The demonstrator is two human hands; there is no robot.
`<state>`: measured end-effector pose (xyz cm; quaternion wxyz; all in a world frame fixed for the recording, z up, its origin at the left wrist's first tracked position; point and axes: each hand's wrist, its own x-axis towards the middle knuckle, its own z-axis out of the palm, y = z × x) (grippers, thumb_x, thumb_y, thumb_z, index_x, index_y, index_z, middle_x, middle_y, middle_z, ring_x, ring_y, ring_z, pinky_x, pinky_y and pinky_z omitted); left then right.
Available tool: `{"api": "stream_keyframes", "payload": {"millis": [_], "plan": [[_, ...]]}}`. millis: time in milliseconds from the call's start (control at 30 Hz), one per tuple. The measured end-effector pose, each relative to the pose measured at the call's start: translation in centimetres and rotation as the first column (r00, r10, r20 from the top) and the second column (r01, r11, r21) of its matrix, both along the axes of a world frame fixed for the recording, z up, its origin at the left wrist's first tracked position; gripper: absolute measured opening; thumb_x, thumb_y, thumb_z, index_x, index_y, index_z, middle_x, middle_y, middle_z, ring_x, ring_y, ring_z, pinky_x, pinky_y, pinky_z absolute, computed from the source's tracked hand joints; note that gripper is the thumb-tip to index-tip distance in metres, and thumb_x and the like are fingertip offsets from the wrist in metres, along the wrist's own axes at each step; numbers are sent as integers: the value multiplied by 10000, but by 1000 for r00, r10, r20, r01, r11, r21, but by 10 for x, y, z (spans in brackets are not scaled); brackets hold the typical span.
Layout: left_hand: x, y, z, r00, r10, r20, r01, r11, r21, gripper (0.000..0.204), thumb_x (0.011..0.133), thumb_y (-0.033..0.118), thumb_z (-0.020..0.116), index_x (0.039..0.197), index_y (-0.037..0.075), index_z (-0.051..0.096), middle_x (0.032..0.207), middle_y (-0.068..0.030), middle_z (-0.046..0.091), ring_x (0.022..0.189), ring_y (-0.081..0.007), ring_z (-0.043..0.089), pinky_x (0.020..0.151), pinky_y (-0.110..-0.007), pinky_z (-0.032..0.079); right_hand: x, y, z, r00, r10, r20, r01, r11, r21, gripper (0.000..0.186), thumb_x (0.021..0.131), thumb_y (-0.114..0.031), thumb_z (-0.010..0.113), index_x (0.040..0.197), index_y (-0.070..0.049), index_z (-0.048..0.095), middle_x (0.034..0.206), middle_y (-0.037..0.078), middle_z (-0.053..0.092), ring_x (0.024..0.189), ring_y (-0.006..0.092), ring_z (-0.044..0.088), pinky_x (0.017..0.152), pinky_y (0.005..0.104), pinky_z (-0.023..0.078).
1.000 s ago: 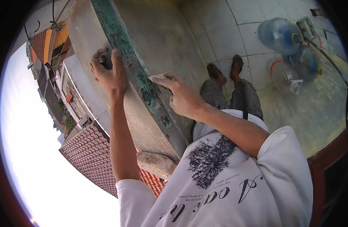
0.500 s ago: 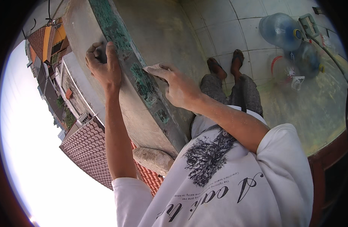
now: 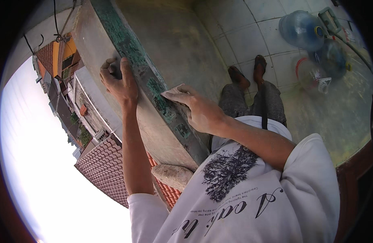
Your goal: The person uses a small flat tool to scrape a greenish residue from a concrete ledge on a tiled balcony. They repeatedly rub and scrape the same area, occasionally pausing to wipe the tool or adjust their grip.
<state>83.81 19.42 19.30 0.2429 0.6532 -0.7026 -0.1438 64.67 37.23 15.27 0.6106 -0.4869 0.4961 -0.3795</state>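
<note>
Right hand (image 3: 202, 113): closed, thumb and fingers pinching a pale flat piece (image 3: 173, 90). The piece lies at the inner edge of the wall top (image 3: 145, 73), its tip beside a patch of worn green paint (image 3: 156, 87). Left hand (image 3: 123, 87): fingers curled, thumb apart, against the wall's outer face; dark area between them, cannot tell whether anything is held. Near the wall's lower end: a rough stone (image 3: 172, 176), with orange roof tiles (image 3: 170, 194) below. Inner side: sandalled feet on a tiled floor (image 3: 239, 30); a large blue bottle (image 3: 301, 29) lies well apart from the hands.
</note>
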Motion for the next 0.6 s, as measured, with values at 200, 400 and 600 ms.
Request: {"api": "stream_keyframes", "payload": {"millis": [200, 400, 600], "plan": [[3, 1, -2, 1000, -5, 24, 5, 1000, -11, 538, 980, 479, 777, 1300, 66, 649, 1190, -96, 556, 1130, -248, 522, 1069, -448, 416, -3, -12, 9, 999, 13, -46, -14, 1000, -26, 803, 868, 174, 565, 1570, -216, 594, 1522, 105, 600, 1221, 353, 714, 1022, 433, 609], [3, 1, -1, 998, 21, 61, -22, 1000, 17, 560, 983, 506, 768, 1311, 74, 633, 1205, -84, 546, 1112, -248, 523, 1080, -478, 397, -10, -20, 7, 999, 41, 15, -43, 992, 115, 739, 910, 160, 562, 1549, -205, 622, 1545, 116, 579, 1336, 360, 653, 1111, 436, 580], [0, 3, 1, 998, 13, 57, -14, 1000, 18, 550, 983, 496, 766, 1307, 70, 638, 1178, -86, 541, 1112, -248, 506, 1074, -453, 385, -5, -26, 2, 997, -47, 67, 39, 992, 116, 736, 905, 182, 534, 1541, -177, 629, 1567, 141, 557, 1327, 371, 663, 1086, 433, 581]]}}
